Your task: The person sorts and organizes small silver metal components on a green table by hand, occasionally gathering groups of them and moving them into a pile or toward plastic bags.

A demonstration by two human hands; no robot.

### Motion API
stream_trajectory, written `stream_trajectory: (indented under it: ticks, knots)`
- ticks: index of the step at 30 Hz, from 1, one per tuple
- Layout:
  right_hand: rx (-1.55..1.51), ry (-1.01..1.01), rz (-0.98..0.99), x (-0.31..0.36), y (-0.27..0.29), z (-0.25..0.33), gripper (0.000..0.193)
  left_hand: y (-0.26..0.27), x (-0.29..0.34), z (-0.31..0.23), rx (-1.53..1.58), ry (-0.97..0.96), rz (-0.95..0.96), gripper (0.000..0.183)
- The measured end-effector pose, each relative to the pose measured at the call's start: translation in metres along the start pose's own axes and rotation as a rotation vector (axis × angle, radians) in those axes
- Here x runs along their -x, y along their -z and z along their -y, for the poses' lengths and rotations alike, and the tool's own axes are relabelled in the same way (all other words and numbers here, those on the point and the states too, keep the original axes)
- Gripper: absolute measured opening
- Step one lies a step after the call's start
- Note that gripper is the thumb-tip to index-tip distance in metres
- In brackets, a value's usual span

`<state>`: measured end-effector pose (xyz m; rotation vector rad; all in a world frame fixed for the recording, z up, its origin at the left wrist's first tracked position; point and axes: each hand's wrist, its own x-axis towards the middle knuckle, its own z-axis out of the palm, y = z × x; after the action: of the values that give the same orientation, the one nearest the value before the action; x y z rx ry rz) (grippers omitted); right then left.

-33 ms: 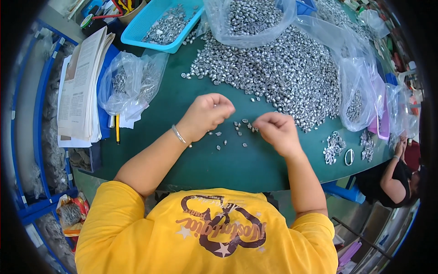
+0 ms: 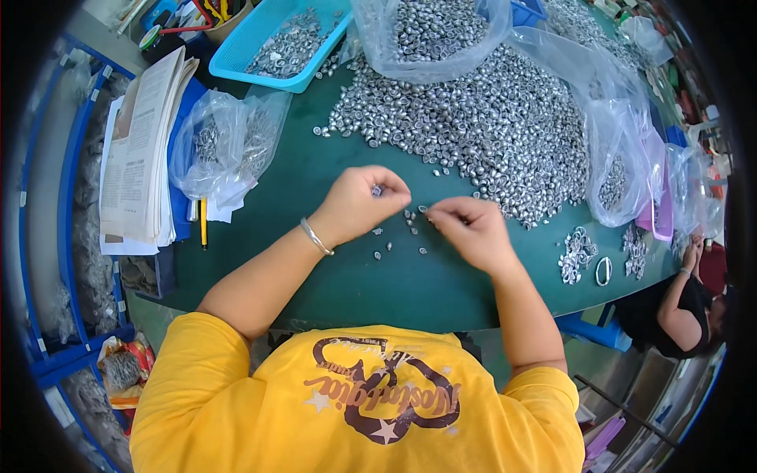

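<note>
My left hand (image 2: 364, 203), a silver bangle (image 2: 316, 236) at its wrist, is closed above the green table, thumb and fingertips pinched together. Inside its curled fingers shows a small silvery metal piece (image 2: 377, 190). My right hand (image 2: 473, 230) is closed too, its thumb and forefinger together at a small oval metal piece (image 2: 423, 210); what lies between them is hidden. Several loose metal pieces (image 2: 412, 222) are scattered on the table between and below my hands. Just beyond rises a broad heap of silvery cup-like metal pieces (image 2: 473, 126).
A turquoise basket (image 2: 296, 82) with metal parts stands at far left. Clear plastic bags (image 2: 229, 146) lie left and right of the heap. Newspapers (image 2: 138, 158) are stacked at left. Small chains (image 2: 578, 254) and a ring (image 2: 603, 271) lie right. Another person (image 2: 680, 311) sits at right.
My right hand has shifted left toward the loose oval piece. My left hand has moved slightly right and down, and a metal piece now shows within its curled fingers.
</note>
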<state>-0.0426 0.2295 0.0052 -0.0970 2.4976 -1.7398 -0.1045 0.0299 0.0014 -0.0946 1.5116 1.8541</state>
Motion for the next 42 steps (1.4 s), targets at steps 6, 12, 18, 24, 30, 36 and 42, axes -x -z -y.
stream_trajectory:
  ticks: [6, 12, 18, 24, 30, 36, 42]
  knots:
    - [0.649, 0.341, 0.004, -0.003, -0.015, -0.002, 0.011, -0.006, -0.001, 0.02, -1.121, -0.739, -0.105, 0.013]
    - [-0.777, -0.248, 0.068, 0.008, 0.025, -0.01, 0.003, 0.007, 0.007, 0.001, 0.212, 0.001, 0.15, 0.01]
    - [0.026, 0.177, -0.044, 0.015, -0.001, -0.009, 0.009, -0.008, 0.005, 0.011, -0.986, -0.564, 0.051, 0.014]
    - [0.304, 0.314, -0.057, 0.014, -0.013, -0.008, 0.009, -0.012, 0.009, 0.022, -1.157, -0.777, -0.047, 0.007]
    - [-0.948, -0.203, -0.096, 0.027, 0.042, -0.012, 0.01, -0.003, 0.021, -0.004, 0.432, -0.026, 0.257, 0.008]
    - [0.685, 0.248, -0.139, 0.024, 0.007, -0.011, 0.013, -0.033, 0.013, 0.019, -0.644, -0.591, 0.011, 0.011]
    - [-0.608, -0.292, -0.106, 0.033, 0.038, -0.017, 0.006, -0.044, 0.0, 0.032, -1.19, -0.822, -0.071, 0.009]
